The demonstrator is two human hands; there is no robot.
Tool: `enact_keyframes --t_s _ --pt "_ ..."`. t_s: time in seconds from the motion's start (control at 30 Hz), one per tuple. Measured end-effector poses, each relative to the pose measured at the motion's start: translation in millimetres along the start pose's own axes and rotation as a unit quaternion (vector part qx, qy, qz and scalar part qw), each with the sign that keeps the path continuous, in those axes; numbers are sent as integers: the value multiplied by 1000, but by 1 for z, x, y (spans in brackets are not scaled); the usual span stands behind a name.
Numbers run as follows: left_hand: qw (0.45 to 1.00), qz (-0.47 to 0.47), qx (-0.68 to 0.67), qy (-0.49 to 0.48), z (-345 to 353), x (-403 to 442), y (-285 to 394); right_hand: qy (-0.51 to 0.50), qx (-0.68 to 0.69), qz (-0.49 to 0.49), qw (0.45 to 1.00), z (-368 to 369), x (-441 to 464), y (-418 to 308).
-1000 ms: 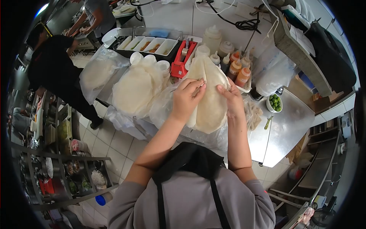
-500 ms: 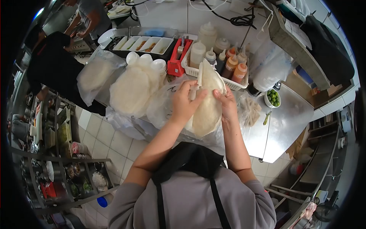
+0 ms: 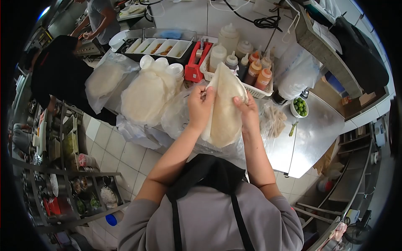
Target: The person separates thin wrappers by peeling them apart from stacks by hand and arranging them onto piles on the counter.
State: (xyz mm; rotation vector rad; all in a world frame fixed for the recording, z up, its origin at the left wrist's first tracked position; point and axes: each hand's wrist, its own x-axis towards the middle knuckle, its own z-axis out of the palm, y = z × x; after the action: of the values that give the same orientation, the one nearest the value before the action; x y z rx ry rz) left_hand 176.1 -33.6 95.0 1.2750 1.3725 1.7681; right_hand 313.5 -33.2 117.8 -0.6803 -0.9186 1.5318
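A stack of thin, pale flatbread-like sheets [image 3: 226, 113] is held up between my two hands, over the counter's front edge. My left hand [image 3: 201, 104] grips the left edge, its thumb on the near face. On the right edge, my right hand [image 3: 247, 111] pinches the sheets with its thumb in front and fingers behind. The top of the sheets comes to a folded point. Left of my hands, a pile of similar round sheets [image 3: 146, 98] lies on plastic, and a bagged pile [image 3: 104, 81] sits further left.
Behind are a basket [image 3: 254, 90] of sauce bottles, a red tool [image 3: 194, 69], white cups [image 3: 175, 70] and a topping tray [image 3: 159, 48]. To the right stands a bowl of green limes [image 3: 300, 107]. Two people [image 3: 63, 71] [image 3: 102, 21] are at the left.
My left hand has moved from the middle of the sheets to their left edge, and the sheets are spread wider. The view shifted slightly. The person in black has moved.
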Motion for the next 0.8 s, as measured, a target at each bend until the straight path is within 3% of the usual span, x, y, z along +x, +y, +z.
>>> enact_keyframes --t_s 0.1,0.2,0.3,0.4,0.53,0.63,0.73,0.8 --pt "999 -5 -45 26 2 5 -7 -23 -10 10 1000 -3 1 0" --pt "995 41 -4 90 9 11 8 -61 -39 14 997 -5 2 7" --pt "996 -25 83 -20 2 29 -8 -67 -45 12 997 0 -2 10" --pt "995 10 95 1 -1 36 -12 -27 -24 3 999 -1 -4 12" --pt "995 -61 -2 79 -20 48 -21 42 100 15 994 -16 -7 25" --pt "984 -104 -114 92 -27 54 -29 84 136 35 986 -29 -14 34" --pt "959 -203 -136 146 -18 47 -4 119 156 24 980 -51 -20 52" --pt "933 -216 -268 102 -31 54 -19 130 138 8 982 -65 -25 50"
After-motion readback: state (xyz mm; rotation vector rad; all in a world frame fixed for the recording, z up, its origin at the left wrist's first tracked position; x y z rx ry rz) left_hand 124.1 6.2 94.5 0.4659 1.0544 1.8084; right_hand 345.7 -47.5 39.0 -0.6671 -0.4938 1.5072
